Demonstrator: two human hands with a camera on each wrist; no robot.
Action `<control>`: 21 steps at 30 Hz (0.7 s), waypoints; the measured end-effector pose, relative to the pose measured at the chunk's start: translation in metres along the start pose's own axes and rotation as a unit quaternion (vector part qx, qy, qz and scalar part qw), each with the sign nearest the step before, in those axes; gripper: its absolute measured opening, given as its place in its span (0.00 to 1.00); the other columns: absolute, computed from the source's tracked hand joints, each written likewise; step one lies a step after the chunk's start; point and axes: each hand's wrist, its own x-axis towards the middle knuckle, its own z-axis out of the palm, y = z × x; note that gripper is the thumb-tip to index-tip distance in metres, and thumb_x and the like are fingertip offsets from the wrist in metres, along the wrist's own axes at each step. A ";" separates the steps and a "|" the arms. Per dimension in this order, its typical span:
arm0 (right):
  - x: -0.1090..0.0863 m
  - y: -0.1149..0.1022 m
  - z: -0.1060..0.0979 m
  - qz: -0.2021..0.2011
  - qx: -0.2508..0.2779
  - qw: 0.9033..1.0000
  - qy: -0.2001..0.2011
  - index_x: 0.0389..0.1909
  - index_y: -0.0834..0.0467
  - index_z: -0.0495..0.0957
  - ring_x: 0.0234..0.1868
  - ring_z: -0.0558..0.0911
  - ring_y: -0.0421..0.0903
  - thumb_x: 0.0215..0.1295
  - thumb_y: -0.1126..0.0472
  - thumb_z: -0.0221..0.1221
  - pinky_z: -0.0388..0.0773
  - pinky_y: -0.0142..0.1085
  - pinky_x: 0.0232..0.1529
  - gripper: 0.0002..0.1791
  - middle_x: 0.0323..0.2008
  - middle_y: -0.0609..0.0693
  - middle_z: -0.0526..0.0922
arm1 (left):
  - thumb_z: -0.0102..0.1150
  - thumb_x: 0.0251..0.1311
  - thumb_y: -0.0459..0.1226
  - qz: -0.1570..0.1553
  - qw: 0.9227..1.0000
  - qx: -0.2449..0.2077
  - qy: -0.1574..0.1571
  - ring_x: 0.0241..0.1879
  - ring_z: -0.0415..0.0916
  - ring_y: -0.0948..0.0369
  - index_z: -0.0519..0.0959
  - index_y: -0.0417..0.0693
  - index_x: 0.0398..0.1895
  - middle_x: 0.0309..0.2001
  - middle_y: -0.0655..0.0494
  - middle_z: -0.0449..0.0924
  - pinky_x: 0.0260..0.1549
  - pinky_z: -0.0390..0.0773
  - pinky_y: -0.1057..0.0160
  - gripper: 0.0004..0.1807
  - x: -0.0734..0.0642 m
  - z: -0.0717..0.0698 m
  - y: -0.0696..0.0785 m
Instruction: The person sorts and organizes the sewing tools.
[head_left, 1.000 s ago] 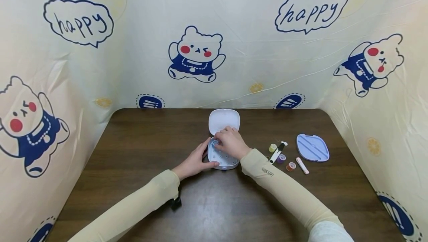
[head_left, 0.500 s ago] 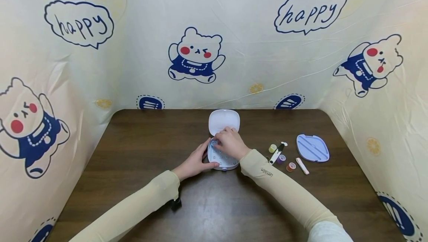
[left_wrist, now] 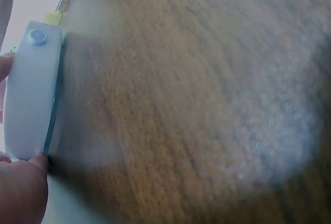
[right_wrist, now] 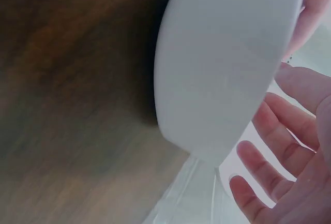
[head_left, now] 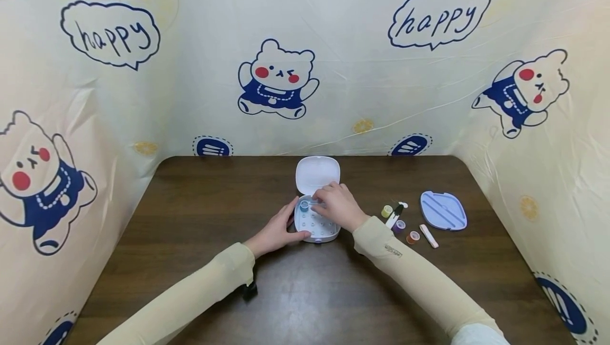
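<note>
A white sewing box (head_left: 322, 238) stands with its lid (head_left: 317, 174) raised behind it. My left hand (head_left: 275, 235) grips the box at its left side, thumb at the front corner and fingers along the wall; in the left wrist view a thumb tip presses the box's end (left_wrist: 32, 94). A blue thread spool (head_left: 304, 206) stands in the back left of the pegged inner tray. My right hand (head_left: 340, 206) hovers over the box's back right, fingertips just right of the spool. The right wrist view shows its fingers loosely bent and apart beside the box wall (right_wrist: 222, 69).
Right of the box lie a yellow spool (head_left: 386, 211), a purple spool (head_left: 399, 226), an orange spool (head_left: 413, 237) and small black-and-white thread snips (head_left: 396, 214). A slim white-and-pink piece (head_left: 429, 236) and a light blue slotted tray (head_left: 443, 210) lie farther right.
My right hand has drawn back to the right from the blue spool, which now shows in the tray and is let go. The left hand keeps its grip on the box.
</note>
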 end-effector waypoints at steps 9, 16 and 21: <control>-0.019 0.007 -0.013 -0.001 0.008 1.000 0.014 0.47 0.56 0.87 0.50 0.78 0.51 0.67 0.53 0.71 0.75 0.49 0.56 0.14 0.41 0.49 0.88 | 0.75 0.61 0.46 0.002 1.000 0.007 0.003 0.78 0.57 0.48 0.45 0.40 0.85 0.81 0.39 0.50 0.73 0.65 0.51 0.60 0.000 0.000 -0.002; -0.031 0.014 -0.020 -0.005 0.000 1.000 0.022 0.46 0.55 0.88 0.51 0.78 0.51 0.67 0.53 0.72 0.74 0.48 0.57 0.12 0.43 0.50 0.89 | 0.76 0.61 0.46 0.000 1.000 -0.001 0.001 0.78 0.57 0.48 0.44 0.40 0.85 0.82 0.39 0.49 0.73 0.64 0.51 0.60 0.002 0.001 -0.002; -0.039 0.016 -0.026 -0.015 -0.013 0.999 0.028 0.45 0.55 0.88 0.51 0.79 0.52 0.66 0.53 0.72 0.75 0.48 0.55 0.12 0.44 0.50 0.89 | 0.76 0.61 0.45 -0.005 1.000 -0.016 -0.002 0.79 0.55 0.49 0.43 0.42 0.85 0.83 0.41 0.47 0.73 0.64 0.52 0.60 0.002 0.001 -0.001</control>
